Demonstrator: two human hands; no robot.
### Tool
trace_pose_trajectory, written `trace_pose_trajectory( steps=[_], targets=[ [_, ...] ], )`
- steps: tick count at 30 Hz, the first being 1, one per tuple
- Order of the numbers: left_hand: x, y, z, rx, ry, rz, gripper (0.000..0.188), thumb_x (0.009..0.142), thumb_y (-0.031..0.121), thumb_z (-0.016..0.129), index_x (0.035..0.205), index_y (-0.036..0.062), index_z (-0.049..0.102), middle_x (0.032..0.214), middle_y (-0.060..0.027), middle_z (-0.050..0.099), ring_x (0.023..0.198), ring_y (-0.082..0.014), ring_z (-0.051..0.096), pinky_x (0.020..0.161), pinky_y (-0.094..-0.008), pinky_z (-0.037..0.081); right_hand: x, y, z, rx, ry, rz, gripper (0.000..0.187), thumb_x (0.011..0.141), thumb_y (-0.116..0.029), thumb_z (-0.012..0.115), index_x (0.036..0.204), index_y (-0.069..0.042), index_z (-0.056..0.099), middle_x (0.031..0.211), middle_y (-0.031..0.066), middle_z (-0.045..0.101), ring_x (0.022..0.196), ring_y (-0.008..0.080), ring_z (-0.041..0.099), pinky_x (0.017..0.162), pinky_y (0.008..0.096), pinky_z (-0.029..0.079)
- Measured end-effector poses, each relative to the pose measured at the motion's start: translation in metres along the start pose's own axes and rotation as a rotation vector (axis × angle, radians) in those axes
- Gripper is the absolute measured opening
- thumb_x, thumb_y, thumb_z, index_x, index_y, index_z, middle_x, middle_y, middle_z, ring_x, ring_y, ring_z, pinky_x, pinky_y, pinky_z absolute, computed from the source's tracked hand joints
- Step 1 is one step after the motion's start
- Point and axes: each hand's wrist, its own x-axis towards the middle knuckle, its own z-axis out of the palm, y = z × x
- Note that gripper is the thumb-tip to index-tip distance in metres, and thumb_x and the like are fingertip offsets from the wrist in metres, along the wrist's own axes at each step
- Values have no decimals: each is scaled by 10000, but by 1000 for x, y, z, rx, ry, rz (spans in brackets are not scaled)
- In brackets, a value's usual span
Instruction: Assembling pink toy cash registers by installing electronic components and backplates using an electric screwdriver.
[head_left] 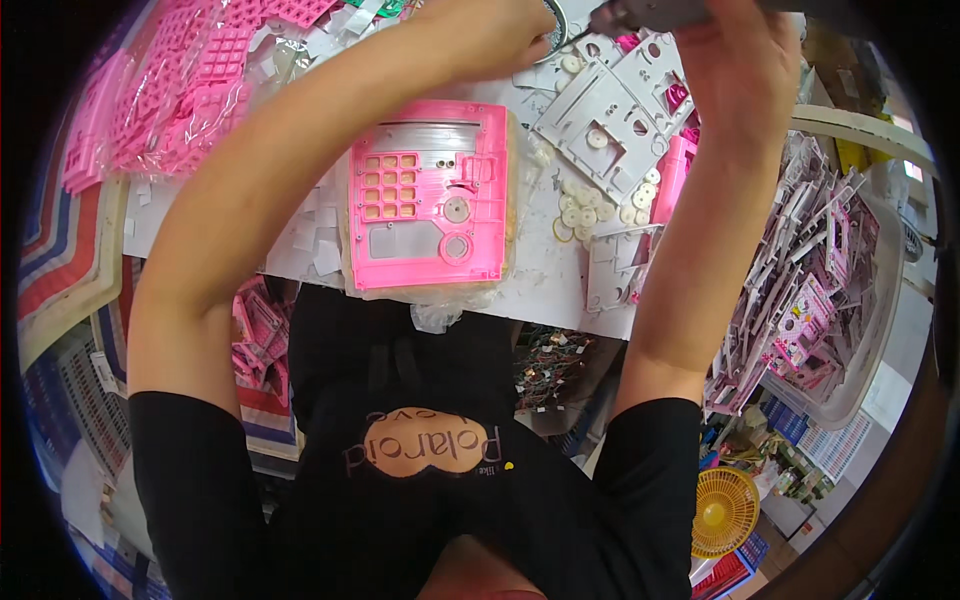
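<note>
At the far edge of the table, my right hand (pixel 740 50) grips a dark grey electric screwdriver (pixel 655 14). Its thin bit slants down to the left, toward a round tin (pixel 556 42) of small metal pieces, perhaps screws. Beside that tin, my left hand (pixel 500 38) has its fingers drawn together; what they hold, if anything, is too small to make out. Between my forearms lies a pink plastic panel (pixel 430 247) with a grid of square holes and round openings. It rests on a wrapped tan pad (pixel 512 190), and neither hand touches it.
Bagged pink keypad parts (pixel 190 100) pile up at the far left. White plastic panels (pixel 610 125) and small white discs (pixel 578 213) lie right of the pink panel. A clear bin (pixel 870 350) of thin pieces stands at the right, above a yellow basket (pixel 727 512).
</note>
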Motion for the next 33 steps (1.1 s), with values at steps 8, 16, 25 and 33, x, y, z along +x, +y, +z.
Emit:
trace_pose_trajectory(
  steps=[8,16,25,33],
  targets=[
    [-156,53,-29,-489,59,-33,108,841,109,742,927,133,682,854,-14,674,857,-212,638,970,-440,358,-50,18,-19,272,-466,110,377,883,-91,707,1217,-20,547,867,89,629,721,192,614,671,340,532],
    [-176,70,-23,-672,137,-141,147,796,97,792,911,135,708,847,10,698,803,-192,633,911,-394,366,-119,18,7,352,-369,20,366,959,-151,653,1267,-96,463,598,-3,478,526,138,473,512,318,410],
    [-178,68,-25,-435,144,-130,192,777,189,814,927,140,704,927,11,680,915,-191,622,951,-438,353,-130,24,8,252,-318,1,353,963,-174,662,1234,-78,456,600,3,459,507,137,442,499,319,404],
    [-178,63,-17,-173,13,88,331,755,327,804,999,128,701,1032,23,635,1131,-179,576,1108,-542,304,-137,55,-1,113,-252,-13,303,960,-114,637,1192,-37,460,621,41,491,534,142,464,523,338,444]
  ],
)
